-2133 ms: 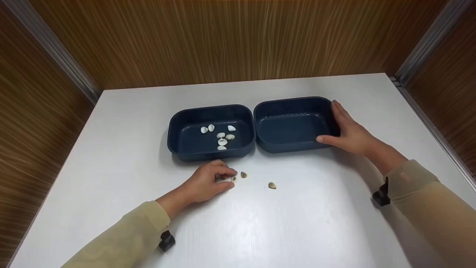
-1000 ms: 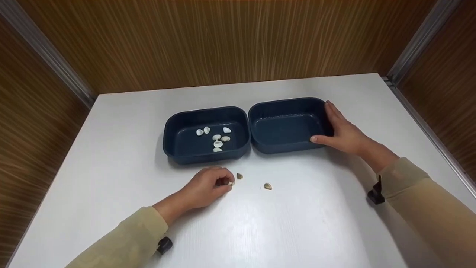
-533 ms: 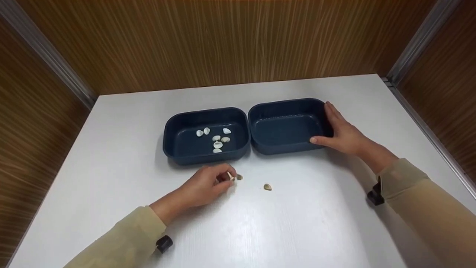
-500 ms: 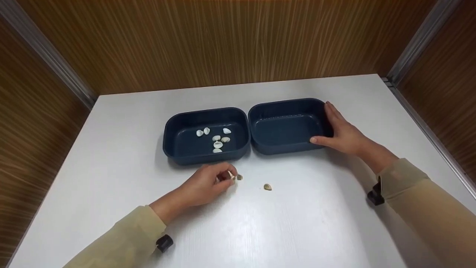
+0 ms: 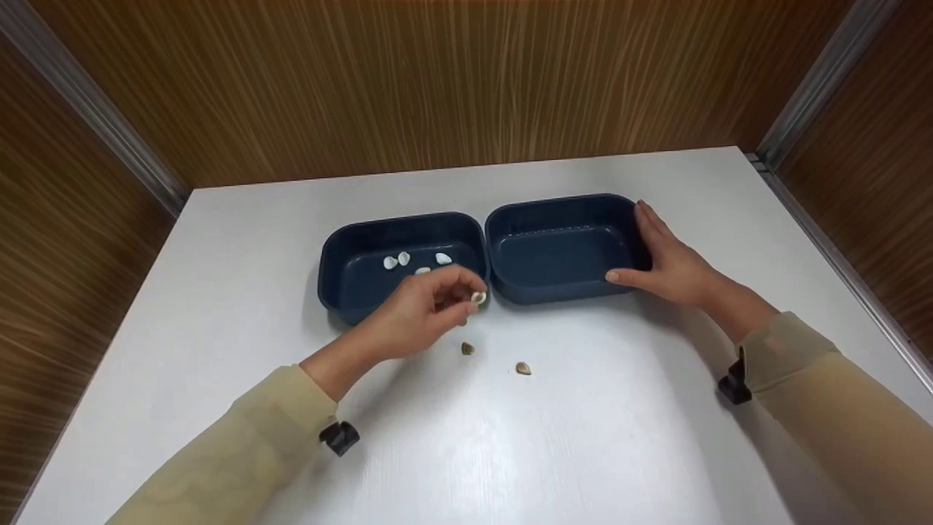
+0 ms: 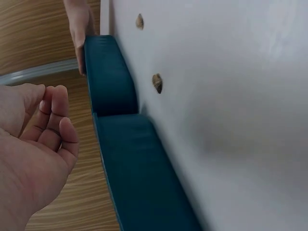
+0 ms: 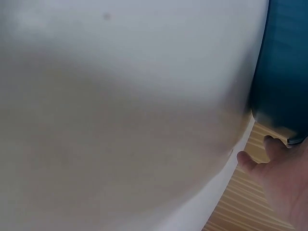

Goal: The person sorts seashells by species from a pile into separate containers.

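In the head view, my left hand (image 5: pixel 419 310) pinches a small pale seashell (image 5: pixel 478 297) between thumb and fingers, raised over the front right corner of the left navy bin (image 5: pixel 332 273). Inside that bin lie several white shells (image 5: pixel 404 258), partly covered by the hand. My right hand (image 5: pixel 674 266) rests with extended fingers along the right end of the right navy bin (image 5: pixel 557 255), its thumb at the front wall. On the white table, one brownish shell (image 5: pixel 467 348) lies in front of the left bin, and a second brownish shell (image 5: pixel 523 368) is farther right.
Both bins stand side by side, their ends close together, on the white table (image 5: pixel 583 437). A wood-grain panel (image 5: pixel 466 87) rises behind the table, with similar panels at left and right. Black wrist cameras (image 5: pixel 340 437) hang under both sleeves.
My left hand has picked up a shell from the table and lifted it forward to the left bin's near corner. The right hand keeps its place on the right bin.
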Motion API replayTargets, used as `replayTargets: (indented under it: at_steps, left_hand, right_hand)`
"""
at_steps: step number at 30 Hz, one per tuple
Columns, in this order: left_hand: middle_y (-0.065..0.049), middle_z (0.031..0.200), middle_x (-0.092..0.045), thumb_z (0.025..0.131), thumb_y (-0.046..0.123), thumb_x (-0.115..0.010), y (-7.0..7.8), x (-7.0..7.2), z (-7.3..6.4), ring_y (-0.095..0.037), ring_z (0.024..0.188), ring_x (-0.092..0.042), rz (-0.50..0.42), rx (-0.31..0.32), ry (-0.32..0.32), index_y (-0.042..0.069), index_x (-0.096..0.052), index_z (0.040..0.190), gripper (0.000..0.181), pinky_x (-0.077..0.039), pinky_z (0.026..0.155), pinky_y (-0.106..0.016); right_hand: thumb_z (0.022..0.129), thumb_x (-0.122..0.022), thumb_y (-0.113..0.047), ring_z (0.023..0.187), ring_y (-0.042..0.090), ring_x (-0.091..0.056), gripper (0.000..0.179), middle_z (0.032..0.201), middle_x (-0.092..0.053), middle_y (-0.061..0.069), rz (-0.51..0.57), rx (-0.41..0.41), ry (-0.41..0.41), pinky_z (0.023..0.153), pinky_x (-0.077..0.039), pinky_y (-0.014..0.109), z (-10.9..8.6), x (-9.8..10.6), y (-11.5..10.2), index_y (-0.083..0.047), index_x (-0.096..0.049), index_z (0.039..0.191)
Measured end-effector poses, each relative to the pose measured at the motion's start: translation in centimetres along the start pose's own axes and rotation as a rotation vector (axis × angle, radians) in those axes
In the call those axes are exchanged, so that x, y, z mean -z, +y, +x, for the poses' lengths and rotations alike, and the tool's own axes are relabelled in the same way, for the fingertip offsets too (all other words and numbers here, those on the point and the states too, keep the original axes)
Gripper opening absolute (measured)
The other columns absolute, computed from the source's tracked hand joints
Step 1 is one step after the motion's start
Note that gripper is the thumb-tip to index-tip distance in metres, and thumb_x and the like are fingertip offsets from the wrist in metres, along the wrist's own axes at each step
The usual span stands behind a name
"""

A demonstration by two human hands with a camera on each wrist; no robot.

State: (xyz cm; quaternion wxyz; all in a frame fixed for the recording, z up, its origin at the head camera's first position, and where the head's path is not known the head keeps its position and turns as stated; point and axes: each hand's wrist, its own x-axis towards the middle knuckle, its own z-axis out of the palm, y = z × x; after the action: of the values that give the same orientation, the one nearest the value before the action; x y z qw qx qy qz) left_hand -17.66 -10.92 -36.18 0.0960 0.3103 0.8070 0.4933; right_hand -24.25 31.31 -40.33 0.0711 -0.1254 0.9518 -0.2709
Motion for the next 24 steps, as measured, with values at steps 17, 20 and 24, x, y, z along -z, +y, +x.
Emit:
replayTargets:
  at_steps: [17,20,24]
  left_hand:
    - [-0.008,0.104,-0.069,0.108,0.007,-0.062,0.3,1.0,6.4,-0.018,0.086,-0.065,0.009,0.029,0.034,0.008,-0.069,0.127,0.020,-0.057,0.080,-0.030]
    - [-0.009,0.102,-0.069,0.108,0.007,-0.062,0.1,0.9,7.4,-0.018,0.086,-0.066,-0.006,0.039,0.035,0.008,-0.069,0.128,0.021,-0.056,0.079,-0.030]
    - [-0.006,0.102,-0.069,0.109,0.008,-0.061,-0.2,0.5,8.7,-0.018,0.086,-0.066,-0.025,0.064,0.037,0.008,-0.069,0.128,0.021,-0.056,0.080,-0.030]
  right_hand:
    - [0.094,-0.072,-0.062,0.163,0.038,0.000,0.122,0.177,0.016,0.002,-0.011,-0.003,0.006,0.125,-0.014,0.066,-0.1,0.0,0.0,-0.019,0.013,0.170]
    - [0.095,-0.072,-0.062,0.163,0.038,-0.001,0.121,0.177,0.016,0.002,-0.013,-0.009,0.007,0.125,-0.014,0.067,-0.1,0.0,-0.1,-0.019,0.014,0.170]
    - [0.095,-0.071,-0.061,0.163,0.038,-0.001,0.121,0.178,0.016,0.003,-0.016,-0.013,0.007,0.125,-0.014,0.067,-0.2,-0.1,-0.2,-0.019,0.013,0.170]
